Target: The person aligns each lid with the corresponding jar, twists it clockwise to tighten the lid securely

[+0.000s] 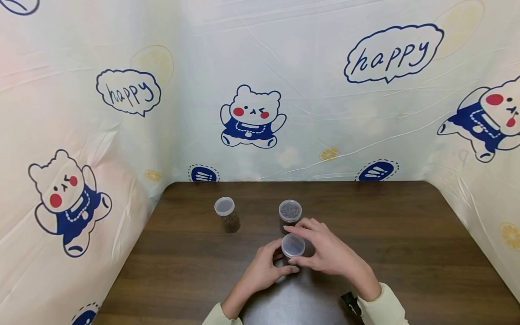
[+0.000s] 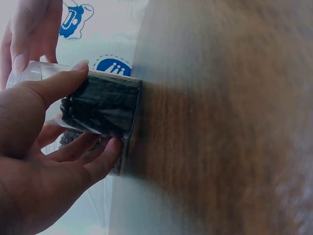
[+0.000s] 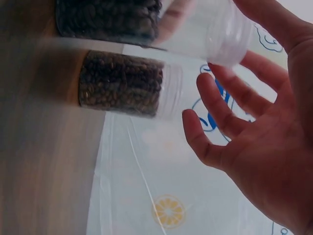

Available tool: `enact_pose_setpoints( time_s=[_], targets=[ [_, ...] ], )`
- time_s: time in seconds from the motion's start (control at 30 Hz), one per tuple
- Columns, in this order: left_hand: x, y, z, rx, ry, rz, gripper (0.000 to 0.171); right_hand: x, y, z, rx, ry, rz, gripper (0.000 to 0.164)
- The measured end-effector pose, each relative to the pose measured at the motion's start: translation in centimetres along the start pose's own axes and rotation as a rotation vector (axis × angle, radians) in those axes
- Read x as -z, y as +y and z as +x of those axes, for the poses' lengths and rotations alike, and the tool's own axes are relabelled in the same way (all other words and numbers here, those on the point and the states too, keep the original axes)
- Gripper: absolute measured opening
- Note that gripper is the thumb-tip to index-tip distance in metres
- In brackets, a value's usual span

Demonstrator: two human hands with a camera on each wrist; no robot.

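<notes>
A clear plastic jar with a translucent lid (image 1: pixel 293 245) stands near the table's front, about half full of dark contents (image 2: pixel 107 103). Around its lower body my left hand (image 1: pixel 266 267) curls, thumb on the near side. Fingers and thumb of my right hand (image 1: pixel 325 248) hold the jar's lid (image 3: pixel 234 34) from the right; its other fingers are spread apart. Just behind stands a second lidded jar (image 1: pixel 290 210), filled higher with dark beans (image 3: pixel 122 83). A third jar (image 1: pixel 227 215), partly filled with brown contents, stands to the left, touched by neither hand.
All the jars stand on a dark wooden table (image 1: pixel 187 280). A small black object (image 1: pixel 350 301) lies by my right sleeve. Printed cloth (image 1: pixel 317 113) hangs behind the table and along both sides.
</notes>
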State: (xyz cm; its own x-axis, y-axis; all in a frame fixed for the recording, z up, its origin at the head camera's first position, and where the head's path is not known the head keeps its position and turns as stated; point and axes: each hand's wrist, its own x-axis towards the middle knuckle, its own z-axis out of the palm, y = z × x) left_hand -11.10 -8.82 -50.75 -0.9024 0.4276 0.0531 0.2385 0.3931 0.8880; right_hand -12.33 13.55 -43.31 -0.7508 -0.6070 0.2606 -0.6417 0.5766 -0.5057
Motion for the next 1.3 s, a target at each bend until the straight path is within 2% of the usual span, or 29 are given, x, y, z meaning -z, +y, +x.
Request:
enact_pose_setpoints(
  time_s=[0.23, 0.4, 0.5, 0.6, 0.77, 1.13, 1.3],
  targets=[
    [0.1, 0.1, 0.0, -0.019, 0.005, 0.020, 0.058, -1.1, -0.2, 0.4, -0.048, 0.051, -0.061, 0.059],
    [0.0, 0.0, 0.0, -0.020, 0.012, 0.019, 0.058, -0.7, 0.1, 0.1, -0.065, 0.039, -0.041, 0.074],
    [0.0, 0.0, 0.1, -0.008, 0.007, 0.016, 0.059, -0.1, 0.4, -0.3, -0.042, 0.003, 0.024, 0.077],
    [0.0, 0.0, 0.1, 0.002, -0.004, 0.001, 0.061, 0.4, 0.7, -0.5, 0.016, -0.028, 0.067, 0.073],
    [0.1, 0.0, 0.0, 0.002, -0.013, -0.015, 0.063, 0.6, 0.9, -0.6, 0.066, -0.051, 0.075, 0.063],
    [0.2, 0.2, 0.0, 0.023, -0.013, 0.001, 0.061, -0.4, 0.4, 0.0, -0.032, -0.019, 0.048, 0.060],
    [0.2, 0.1, 0.1, 0.013, -0.006, 0.006, 0.060, -0.3, 0.5, -0.1, -0.070, -0.027, 0.054, 0.069]
  ],
)
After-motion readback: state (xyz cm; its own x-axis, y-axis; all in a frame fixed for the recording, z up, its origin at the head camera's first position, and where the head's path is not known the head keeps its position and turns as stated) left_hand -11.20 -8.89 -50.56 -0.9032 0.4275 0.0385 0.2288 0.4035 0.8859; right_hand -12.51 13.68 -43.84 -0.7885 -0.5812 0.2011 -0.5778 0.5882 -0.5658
